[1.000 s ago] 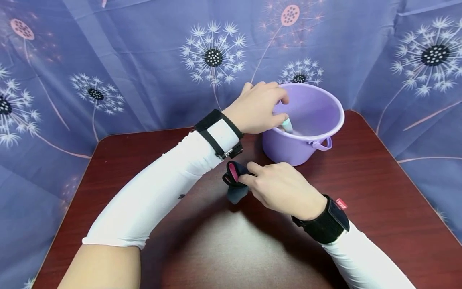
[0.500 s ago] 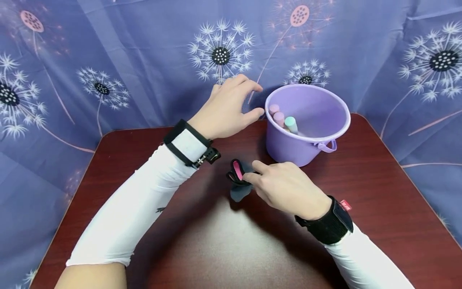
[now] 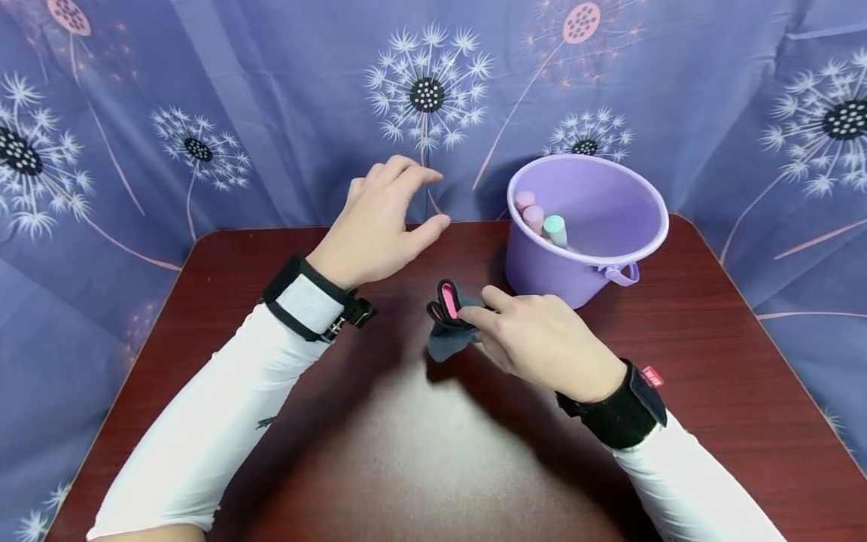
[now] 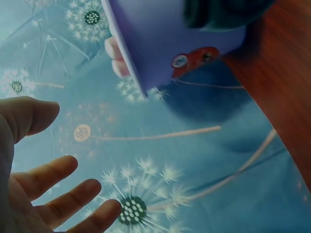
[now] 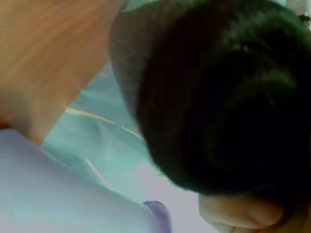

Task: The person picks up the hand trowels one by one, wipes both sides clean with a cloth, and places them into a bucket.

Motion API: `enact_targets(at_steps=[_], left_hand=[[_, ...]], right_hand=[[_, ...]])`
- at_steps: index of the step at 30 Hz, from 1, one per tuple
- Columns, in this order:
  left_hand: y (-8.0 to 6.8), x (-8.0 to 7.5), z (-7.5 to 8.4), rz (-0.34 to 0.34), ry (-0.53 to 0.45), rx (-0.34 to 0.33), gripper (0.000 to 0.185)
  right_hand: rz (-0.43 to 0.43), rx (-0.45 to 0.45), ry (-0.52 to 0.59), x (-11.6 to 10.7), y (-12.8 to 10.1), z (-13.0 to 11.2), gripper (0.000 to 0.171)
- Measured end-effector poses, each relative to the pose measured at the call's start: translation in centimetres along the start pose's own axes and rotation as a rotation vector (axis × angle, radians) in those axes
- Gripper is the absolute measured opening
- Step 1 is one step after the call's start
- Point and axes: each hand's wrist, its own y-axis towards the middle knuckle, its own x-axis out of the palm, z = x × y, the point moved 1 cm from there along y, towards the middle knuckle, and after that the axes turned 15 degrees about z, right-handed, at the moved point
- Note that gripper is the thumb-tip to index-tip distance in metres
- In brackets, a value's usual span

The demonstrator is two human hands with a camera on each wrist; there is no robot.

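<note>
Head view is showing two white-sleeved arms reaching over a dark red table (image 3: 406, 452). Nearest, the right hand (image 3: 542, 342) is pinching a small dark pouch (image 3: 448, 331) between thumb and fingers, holding it upright on the tabletop near the middle. The pouch is looking dark grey and soft, with a black rim and a bright pink lining showing at its open top. To its left and a little further back, the left hand (image 3: 382, 222) is hovering above the table, fingers spread and loosely bent, gripping nothing. Beyond the pouch, to the right, a purple bucket (image 3: 609, 260) is standing upright near the table's far edge. Inside it, three chalk-like sticks are leaning against the left wall: two pink sticks (image 3: 528, 211) and one mint-green stick (image 3: 555, 228). Behind everything, a blue dandelion-print curtain (image 3: 271, 98) is hanging.
</note>
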Motion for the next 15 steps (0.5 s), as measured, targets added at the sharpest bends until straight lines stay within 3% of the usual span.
enact_targets(at_steps=[8,15], left_hand=[[-2.8,-0.9,-1.8,0.091,-0.005,-0.059,0.058],[-5.8,-1.3,-3.2,0.135,0.002,-0.113,0.058]], right_hand=[[0.040,0.227,0.114,2.3,0.3,-0.3,0.032],[-0.018,0.491,0.268,5.0,0.8,-0.4,0.038]])
